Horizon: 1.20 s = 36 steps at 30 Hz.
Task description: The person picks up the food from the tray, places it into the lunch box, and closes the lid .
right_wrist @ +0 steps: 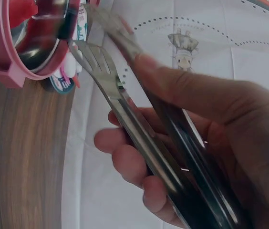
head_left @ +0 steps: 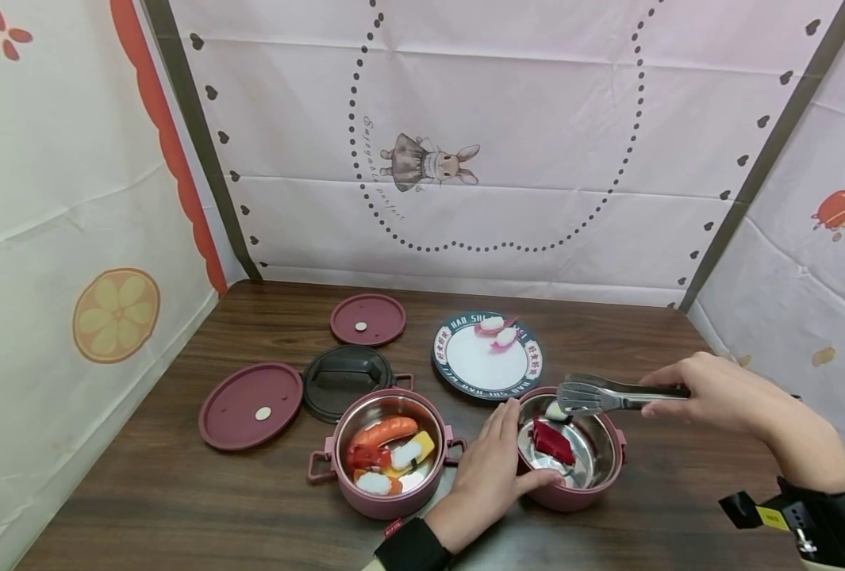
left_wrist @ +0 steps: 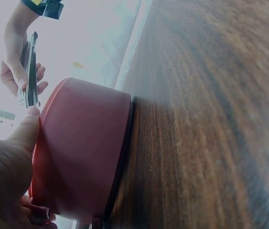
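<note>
Gripping a pair of metal tongs (head_left: 608, 394), the right hand (head_left: 722, 390) has its fingers curled round the dark handle end, thumb on top. The tongs lie roughly level, long axis running across the table, with the forked tips pointing toward the person's left, right over the rim of the small pink pot (head_left: 572, 452). A small white piece (head_left: 555, 410) sits at the tips, but it's too tiny from the head view to say if it's actually pinched or just touched. The right wrist view shows the tongs (right_wrist: 125, 100) up close, both blades running out of the right hand (right_wrist: 211, 143) toward the pot (right_wrist: 20, 43), yet the very tips are blurred there too.

The left hand (head_left: 489, 476) is wrapped round the near left side of that pot, thumb along the front wall, fingers up by the rim. From the left wrist camera you only get the pot's outer pink wall (left_wrist: 84, 152) and the thumb (left_wrist: 27, 131), nothing of the inside. The head view fills that in: a dark red piece (head_left: 552, 442) lying on the steel bottom.

Just left is a bigger pink pot (head_left: 389, 456) with toy food in it. Behind sit a plate (head_left: 488, 365), a black lid (head_left: 345, 379) and two maroon lids (head_left: 251, 404), (head_left: 367, 319), all on the wooden table (head_left: 179, 492).
</note>
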Tool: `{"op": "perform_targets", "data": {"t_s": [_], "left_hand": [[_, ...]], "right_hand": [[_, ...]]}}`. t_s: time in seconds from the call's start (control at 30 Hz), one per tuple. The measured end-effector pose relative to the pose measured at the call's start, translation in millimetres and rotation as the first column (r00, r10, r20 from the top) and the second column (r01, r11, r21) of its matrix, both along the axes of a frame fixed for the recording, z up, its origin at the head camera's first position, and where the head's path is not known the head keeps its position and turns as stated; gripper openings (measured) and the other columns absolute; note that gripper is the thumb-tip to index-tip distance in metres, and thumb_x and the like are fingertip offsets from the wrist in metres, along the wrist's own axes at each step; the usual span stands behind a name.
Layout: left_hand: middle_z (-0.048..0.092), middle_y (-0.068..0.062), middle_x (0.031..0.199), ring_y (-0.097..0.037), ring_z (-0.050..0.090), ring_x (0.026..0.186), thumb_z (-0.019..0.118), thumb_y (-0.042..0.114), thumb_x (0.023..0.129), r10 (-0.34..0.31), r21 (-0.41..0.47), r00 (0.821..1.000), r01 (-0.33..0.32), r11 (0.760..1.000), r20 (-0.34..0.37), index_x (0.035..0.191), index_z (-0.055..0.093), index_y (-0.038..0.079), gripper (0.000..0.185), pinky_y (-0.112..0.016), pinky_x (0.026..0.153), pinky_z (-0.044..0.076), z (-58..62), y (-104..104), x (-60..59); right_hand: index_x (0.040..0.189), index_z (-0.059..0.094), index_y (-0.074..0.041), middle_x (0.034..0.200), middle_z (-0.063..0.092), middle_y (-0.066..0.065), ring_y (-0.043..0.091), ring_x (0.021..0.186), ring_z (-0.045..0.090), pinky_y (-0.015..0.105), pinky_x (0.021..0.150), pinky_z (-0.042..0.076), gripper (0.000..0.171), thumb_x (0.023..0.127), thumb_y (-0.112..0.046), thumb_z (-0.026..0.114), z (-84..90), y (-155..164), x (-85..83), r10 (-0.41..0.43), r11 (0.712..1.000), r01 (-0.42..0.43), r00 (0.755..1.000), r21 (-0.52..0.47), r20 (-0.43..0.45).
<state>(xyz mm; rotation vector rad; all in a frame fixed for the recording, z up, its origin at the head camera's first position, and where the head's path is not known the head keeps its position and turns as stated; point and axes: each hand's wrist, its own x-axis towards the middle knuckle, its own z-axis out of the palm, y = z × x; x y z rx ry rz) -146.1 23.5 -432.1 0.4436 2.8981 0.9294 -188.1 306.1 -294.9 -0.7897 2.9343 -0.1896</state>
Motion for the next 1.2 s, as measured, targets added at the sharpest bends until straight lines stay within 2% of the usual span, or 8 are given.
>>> {"op": "perform_targets", "data": {"t_s": [0.2,0.3,0.43,0.53,0.67,0.87,1.0,1.2], "left_hand": [[0.031,-0.006,0.164,-0.023,0.032,0.151,0.068,0.067,0.079,0.002,-0.009,1.0,-0.002,1.0,-0.01,0.158,0.025,0.014,0.105,-0.049,0.115,0.04,0.4,0.5,0.0],[0.031,-0.006,0.164,-0.023,0.032,0.151,0.068,0.068,0.08,-0.003,-0.01,1.0,0.003,1.0,-0.014,0.158,0.025,0.014,0.105,-0.049,0.115,0.04,-0.2,0.5,0.1],[0.031,-0.007,0.164,-0.024,0.032,0.151,0.068,0.067,0.079,-0.008,-0.001,1.0,0.008,1.0,-0.02,0.158,0.024,0.013,0.106,-0.049,0.115,0.04,-1.4,-0.3,0.1],[0.03,-0.007,0.164,-0.024,0.032,0.151,0.068,0.068,0.08,-0.009,0.008,1.0,0.009,1.0,-0.022,0.159,0.024,0.013,0.106,-0.05,0.115,0.04,-1.6,-0.9,0.0],[0.03,-0.007,0.164,-0.024,0.031,0.151,0.067,0.069,0.08,-0.011,0.014,1.0,0.012,1.0,-0.02,0.159,0.024,0.014,0.105,-0.05,0.115,0.04,-1.2,-0.7,0.1],[0.029,-0.007,0.165,-0.024,0.031,0.151,0.066,0.069,0.08,-0.013,0.007,1.0,0.013,1.0,-0.016,0.159,0.024,0.013,0.106,-0.049,0.116,0.039,-0.3,-0.3,0.5],[0.029,-0.007,0.165,-0.024,0.031,0.151,0.066,0.069,0.08,-0.012,0.007,1.0,0.012,1.0,-0.008,0.159,0.023,0.013,0.106,-0.048,0.116,0.039,-0.2,-0.6,-0.2],[0.029,-0.006,0.165,-0.022,0.03,0.152,0.065,0.07,0.08,-0.013,0.004,1.0,0.013,1.0,0.002,0.159,0.023,0.015,0.105,-0.048,0.116,0.039,-0.6,-1.1,-1.1]], "right_hand": [[0.114,0.075,-0.01,0.093,0.073,-0.008,-0.004,0.068,0.048,0.021,0.059,0.039,0.045,0.087,-0.046,0.074,-0.5,-2.3,-1.2,-0.016,1.0,0.016,1.0,-0.02,-0.007],[0.113,0.076,-0.012,0.098,0.075,-0.005,-0.001,0.075,0.057,0.025,0.063,0.044,0.045,0.086,-0.047,0.074,-1.6,-5.3,-3.4,-0.012,1.0,0.012,0.999,-0.006,-0.052],[0.115,0.075,-0.013,0.103,0.077,0.002,0.014,0.088,0.071,0.039,0.07,0.055,0.047,0.085,-0.049,0.074,-3.1,-12.3,-8.9,-0.031,1.0,0.031,0.993,-0.002,-0.114],[0.118,0.073,-0.013,0.104,0.077,0.005,0.023,0.091,0.073,0.047,0.073,0.056,0.05,0.084,-0.049,0.076,-4.4,-18.8,-16.5,-0.048,0.999,0.049,0.985,0.005,-0.167],[0.121,0.072,-0.01,0.104,0.077,0.01,0.028,0.087,0.073,0.048,0.07,0.056,0.051,0.083,-0.044,0.078,-6.4,-28.4,-29.1,-0.044,0.998,0.054,0.967,0.032,-0.249],[0.12,0.071,-0.012,0.103,0.077,0.01,0.029,0.078,0.071,0.046,0.06,0.054,0.051,0.077,-0.036,0.085,-7.5,-43.2,-49.6,0.011,0.992,0.04,0.913,0.116,-0.409],[0.118,0.071,-0.012,0.097,0.076,0.007,0.027,0.071,0.069,0.043,0.056,0.053,0.051,0.071,-0.025,0.089,-6.7,-53.0,-65.5,0.088,0.983,0.002,0.871,0.183,-0.483],[0.105,0.071,-0.015,0.095,0.075,0.006,0.027,0.082,0.07,0.04,0.066,0.049,0.027,0.08,-0.007,0.078,-8.8,-71.6,-93.6,0.224,0.939,-0.01,0.779,0.345,-0.586]]}}
